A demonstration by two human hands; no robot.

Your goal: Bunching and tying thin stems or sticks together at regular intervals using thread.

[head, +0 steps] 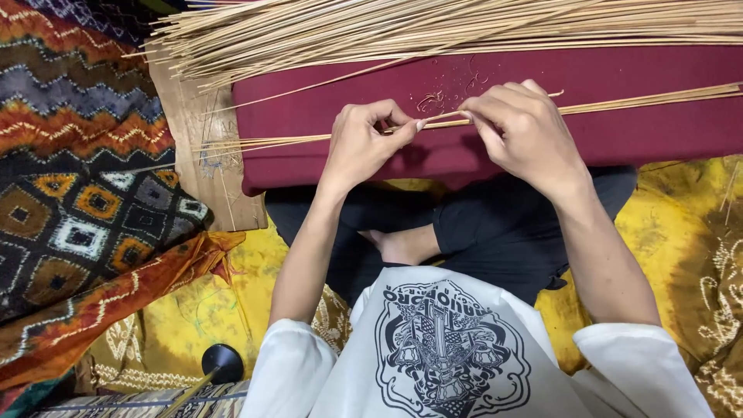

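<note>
My left hand (362,141) and my right hand (520,128) both pinch a thin bundle of pale bamboo sticks (635,101) lying across a dark red cloth pad (650,131). The bundle runs from the left edge of the pad to the far right. My fingertips meet near the middle of the sticks. A much larger pile of the same sticks (433,31) lies fanned along the far side of the pad. Small curled shavings (430,99) sit on the cloth just above my left hand.
I sit cross-legged in dark trousers (495,232) on yellow patterned fabric (681,232). Brown cardboard (186,116) lies under the pad's left end. Zigzag and diamond patterned cloths (77,155) cover the left. A black round-ended tool (221,362) rests near my left elbow.
</note>
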